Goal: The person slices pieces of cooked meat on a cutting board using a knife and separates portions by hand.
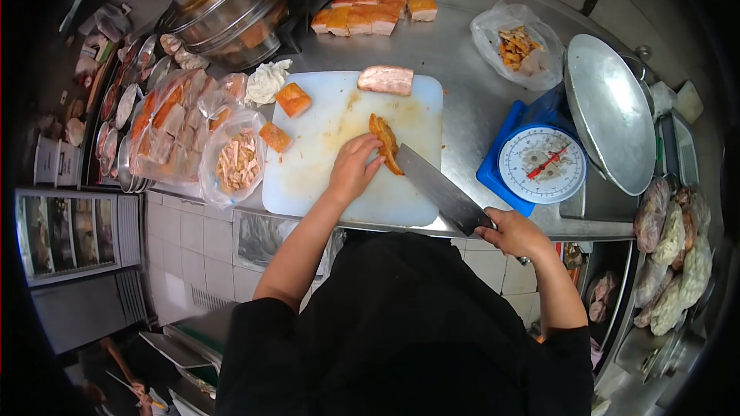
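Observation:
On the white cutting board [308, 177] lies a browned strip of roast pork [385, 142]. My left hand [356, 167] presses against its left side, fingers bent and thumb near its lower end. My right hand [515, 233] is wrapped round the handle of a cleaver [443, 190]. The blade reaches up and left over the board, its tip beside the strip. A pale, layered slab of pork belly [385, 80] lies at the board's far edge. Two golden-skinned pork chunks, an upper one [294, 99] and a lower one [275, 137], sit at its left side.
Several roast pork blocks [358, 15] stand at the back of the steel counter [451, 54]. To the right are a bag of pork scraps [518, 48], a blue dial scale [543, 163] and a large metal pan [609, 112]. Bagged meat [166, 127] and sliced pieces [237, 162] are on the left.

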Demonstrator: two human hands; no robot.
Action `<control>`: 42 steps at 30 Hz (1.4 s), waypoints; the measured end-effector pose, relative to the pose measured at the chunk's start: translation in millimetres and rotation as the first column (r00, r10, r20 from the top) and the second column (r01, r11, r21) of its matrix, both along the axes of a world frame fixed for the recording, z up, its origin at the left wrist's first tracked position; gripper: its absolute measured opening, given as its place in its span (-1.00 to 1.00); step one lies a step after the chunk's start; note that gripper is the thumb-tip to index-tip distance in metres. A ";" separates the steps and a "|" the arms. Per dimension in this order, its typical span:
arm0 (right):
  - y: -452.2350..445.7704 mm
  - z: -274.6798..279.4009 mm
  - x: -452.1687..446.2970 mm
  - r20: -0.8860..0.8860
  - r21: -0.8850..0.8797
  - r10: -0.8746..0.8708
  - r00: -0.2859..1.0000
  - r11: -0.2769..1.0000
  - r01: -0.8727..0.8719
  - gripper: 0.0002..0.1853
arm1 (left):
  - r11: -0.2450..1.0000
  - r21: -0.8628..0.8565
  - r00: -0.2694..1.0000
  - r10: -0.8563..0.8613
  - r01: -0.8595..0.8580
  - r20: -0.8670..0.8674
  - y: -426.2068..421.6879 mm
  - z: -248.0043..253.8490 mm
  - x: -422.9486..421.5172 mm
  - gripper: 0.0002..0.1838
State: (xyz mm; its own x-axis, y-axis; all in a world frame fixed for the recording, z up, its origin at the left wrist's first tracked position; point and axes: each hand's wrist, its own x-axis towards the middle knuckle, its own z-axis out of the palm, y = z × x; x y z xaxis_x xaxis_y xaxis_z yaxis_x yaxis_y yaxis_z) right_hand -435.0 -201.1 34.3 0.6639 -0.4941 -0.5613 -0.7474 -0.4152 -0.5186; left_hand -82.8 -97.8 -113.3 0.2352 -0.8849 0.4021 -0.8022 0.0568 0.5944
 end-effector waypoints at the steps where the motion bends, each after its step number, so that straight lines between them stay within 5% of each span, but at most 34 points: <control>1: 2.2 7.9 5.3 -0.044 0.074 -0.044 0.998 0.996 0.048 -0.64 | 1.000 0.003 1.000 -0.005 0.005 0.013 -0.1 0.2 0.2 -0.65; 6: 3.5 14.1 11.2 -0.133 0.230 -0.104 0.986 0.964 0.133 -0.59 | 1.000 0.027 0.999 -0.008 0.007 0.047 0.0 1.8 -0.7 -0.66; 11: -10.5 11.8 8.5 -0.106 -0.123 0.215 0.971 0.966 -0.228 -0.63 | 1.000 0.031 0.998 -0.006 0.004 0.070 -1.2 0.4 0.1 -0.68; 18: -1.0 -5.2 20.0 -0.162 -0.123 0.203 0.966 0.967 -0.224 -0.64 | 0.999 0.044 0.999 -0.013 0.011 0.042 -2.6 0.9 2.2 -0.67; 25: 34.3 -24.0 8.3 -0.058 0.301 -0.219 0.974 0.926 0.227 -0.65 | 0.998 0.060 0.997 0.013 -0.018 0.072 -0.7 -1.2 0.5 -0.67; 42: 50.7 -50.1 27.1 0.073 0.228 -0.295 0.953 0.935 0.272 -0.59 | 0.999 0.047 0.996 -0.011 0.007 0.094 -2.5 6.4 -1.8 -0.66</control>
State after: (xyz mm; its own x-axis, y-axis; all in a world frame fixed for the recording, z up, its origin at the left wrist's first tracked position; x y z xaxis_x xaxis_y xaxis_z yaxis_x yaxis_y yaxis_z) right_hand -407.9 -150.3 -15.7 0.5746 -0.5468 -0.6090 -0.7546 -0.0658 -0.6529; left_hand -84.7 -100.3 -106.9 0.1902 -0.9051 0.3804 -0.8542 0.0384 0.5185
